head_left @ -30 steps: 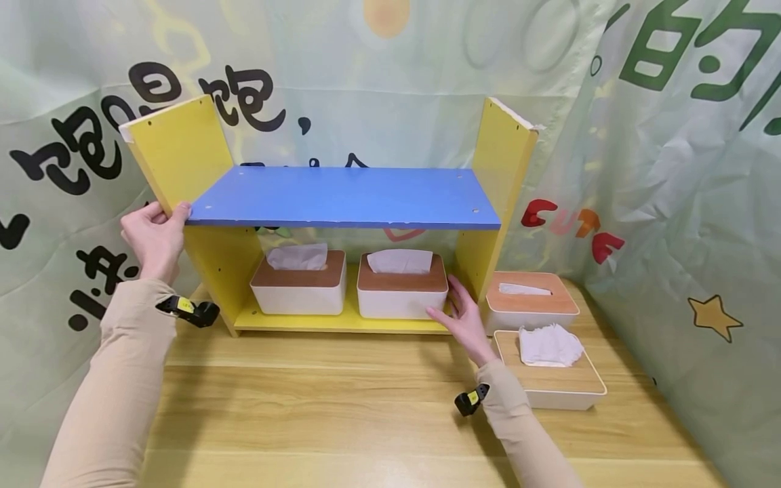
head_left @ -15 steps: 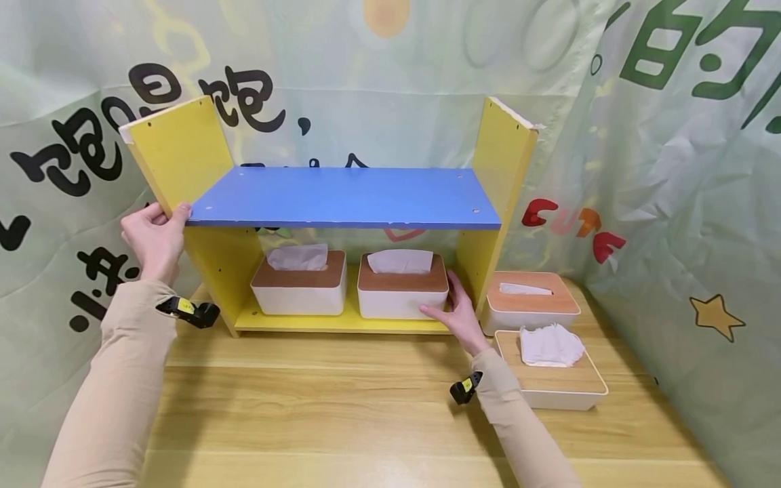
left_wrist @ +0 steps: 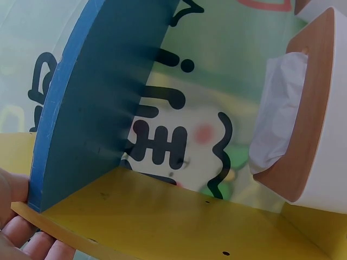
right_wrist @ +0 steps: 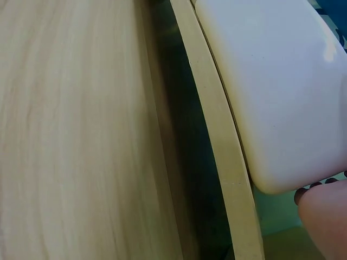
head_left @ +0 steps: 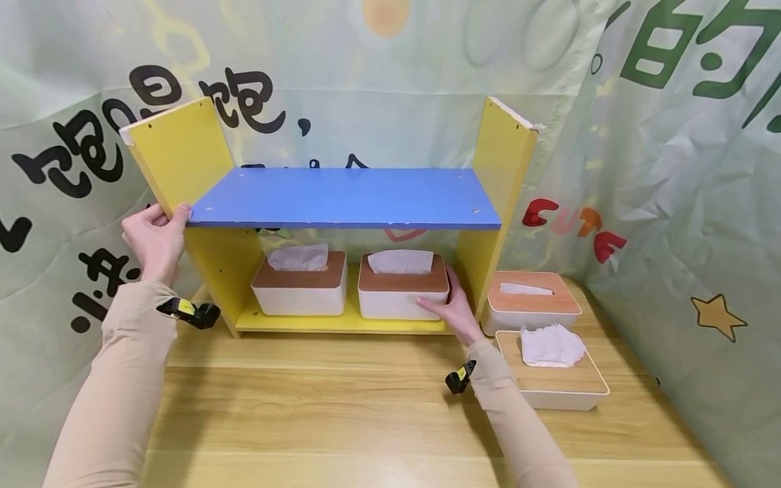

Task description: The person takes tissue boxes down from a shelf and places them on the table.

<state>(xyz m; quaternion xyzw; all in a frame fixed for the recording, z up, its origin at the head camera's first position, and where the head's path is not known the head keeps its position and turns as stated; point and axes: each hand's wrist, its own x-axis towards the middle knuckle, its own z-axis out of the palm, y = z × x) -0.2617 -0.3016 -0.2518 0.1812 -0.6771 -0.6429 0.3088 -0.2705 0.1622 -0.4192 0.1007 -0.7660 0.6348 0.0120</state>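
A yellow shelf unit with a blue middle board stands on the table. My left hand grips the edge of its left side panel, thumb at the blue board's corner and fingers round the outside. On the lower shelf sit two white tissue boxes with brown lids and tissue showing. My right hand holds the right-hand tissue box at its right corner, thumb on the front face and fingers along the side. In the right wrist view, that box's white wall fills the upper right. The left-hand tissue box stands apart from it.
Two more tissue boxes stand on the table right of the shelf: one at the back, one nearer with crumpled tissue. A printed cloth hangs behind and at both sides. The wooden table spreads in front.
My right hand has moved slightly left, closing in on the right-hand tissue box, and its thumb now lies further along the front face. The left hand keeps its place on the shelf.
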